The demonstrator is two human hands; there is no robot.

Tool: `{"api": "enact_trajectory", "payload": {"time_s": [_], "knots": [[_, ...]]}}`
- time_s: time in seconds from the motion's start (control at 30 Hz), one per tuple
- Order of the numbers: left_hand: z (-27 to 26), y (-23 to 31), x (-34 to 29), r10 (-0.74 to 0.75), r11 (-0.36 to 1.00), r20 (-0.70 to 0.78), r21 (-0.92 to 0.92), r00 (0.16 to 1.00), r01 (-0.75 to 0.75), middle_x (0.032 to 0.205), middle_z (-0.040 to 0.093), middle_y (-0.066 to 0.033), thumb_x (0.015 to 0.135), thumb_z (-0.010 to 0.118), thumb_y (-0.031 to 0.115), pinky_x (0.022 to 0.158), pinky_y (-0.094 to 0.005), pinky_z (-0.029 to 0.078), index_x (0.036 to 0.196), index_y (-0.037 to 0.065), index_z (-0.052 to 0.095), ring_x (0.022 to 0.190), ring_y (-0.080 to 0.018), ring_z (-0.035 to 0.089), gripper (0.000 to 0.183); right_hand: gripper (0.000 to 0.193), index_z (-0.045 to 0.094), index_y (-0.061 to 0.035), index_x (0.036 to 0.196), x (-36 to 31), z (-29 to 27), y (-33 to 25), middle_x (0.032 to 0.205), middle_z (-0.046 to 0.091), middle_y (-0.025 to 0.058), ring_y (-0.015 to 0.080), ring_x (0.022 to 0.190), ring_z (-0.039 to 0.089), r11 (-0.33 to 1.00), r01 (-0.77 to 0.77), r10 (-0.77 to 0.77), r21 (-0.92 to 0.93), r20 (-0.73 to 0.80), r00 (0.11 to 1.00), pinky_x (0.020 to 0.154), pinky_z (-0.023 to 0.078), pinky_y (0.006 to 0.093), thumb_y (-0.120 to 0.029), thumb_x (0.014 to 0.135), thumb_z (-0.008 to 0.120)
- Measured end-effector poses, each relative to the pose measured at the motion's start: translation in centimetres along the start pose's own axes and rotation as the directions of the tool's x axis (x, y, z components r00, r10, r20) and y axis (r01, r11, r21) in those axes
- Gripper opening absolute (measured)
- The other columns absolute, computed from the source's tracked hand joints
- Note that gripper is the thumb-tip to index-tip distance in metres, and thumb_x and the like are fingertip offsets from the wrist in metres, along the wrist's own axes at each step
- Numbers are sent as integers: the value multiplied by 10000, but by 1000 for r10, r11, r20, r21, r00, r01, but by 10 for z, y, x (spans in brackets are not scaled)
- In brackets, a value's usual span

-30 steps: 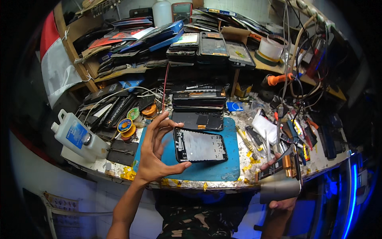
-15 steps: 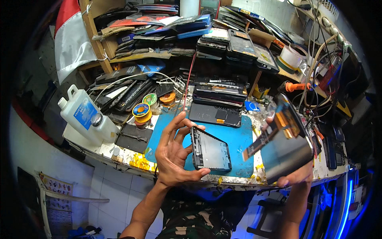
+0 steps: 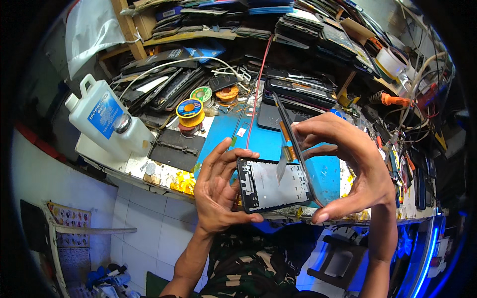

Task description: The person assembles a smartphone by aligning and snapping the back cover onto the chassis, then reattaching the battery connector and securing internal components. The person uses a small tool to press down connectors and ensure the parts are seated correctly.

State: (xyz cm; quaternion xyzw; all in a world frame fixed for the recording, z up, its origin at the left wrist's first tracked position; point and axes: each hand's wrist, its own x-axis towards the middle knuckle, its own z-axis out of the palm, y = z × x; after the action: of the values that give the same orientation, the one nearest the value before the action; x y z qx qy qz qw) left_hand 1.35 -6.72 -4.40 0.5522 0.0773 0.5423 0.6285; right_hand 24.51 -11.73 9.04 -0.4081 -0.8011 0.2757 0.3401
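Note:
My left hand is closed around the left end of a black phone frame, thumb at the lower edge and fingers at the upper. The frame's silvery inner face is turned up toward me. In my right hand is a phone screen, gripped by its long edges and stood nearly edge-on beside the frame's right end. An orange and dark flex cable hangs from the screen's back, over the frame. Whether screen and frame touch I cannot tell. Below both lies a blue work mat.
On the left stand a white plastic bottle and a smaller pump bottle. Solder spools sit behind the mat. Stacked phones fill the back, beneath a crowded shelf. An orange-handled tool and cables hang at the right.
My right hand has brought the screen leftward to the frame and turned it from broadside to nearly edge-on. The frame has tilted to show more of its inner face. The view has shifted.

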Motion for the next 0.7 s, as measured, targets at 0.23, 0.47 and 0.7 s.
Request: {"api": "enact_trajectory", "payload": {"time_s": [0.23,0.47,0.7], "knots": [[-11,2,-2,-23,996,68,90,997,17,1346,454,-267,494,927,-34,1070,-437,431,1479,7,208,1284,-337,479,1220,1039,495,47,1337,15,8,10,1216,522,159,246,1071,558,1000,7,-6,-30,45,999,894,532,413,-349,492,952],[-7,-8,-3,-51,990,-3,-131,999,50,1350,448,-268,487,929,-39,1070,-434,431,1475,-3,208,1282,-337,481,1224,1056,503,73,1323,21,11,13,1201,529,173,239,1062,570,999,25,-23,-26,72,997,888,532,398,-365,474,951],[-7,-11,-2,-41,989,-14,-146,999,38,1353,444,-264,484,934,-35,1065,-428,437,1469,-5,211,1273,-325,485,1222,1043,516,73,1313,22,14,13,1179,550,180,242,1046,585,998,60,-58,-28,77,995,888,532,389,-372,472,943]]}}
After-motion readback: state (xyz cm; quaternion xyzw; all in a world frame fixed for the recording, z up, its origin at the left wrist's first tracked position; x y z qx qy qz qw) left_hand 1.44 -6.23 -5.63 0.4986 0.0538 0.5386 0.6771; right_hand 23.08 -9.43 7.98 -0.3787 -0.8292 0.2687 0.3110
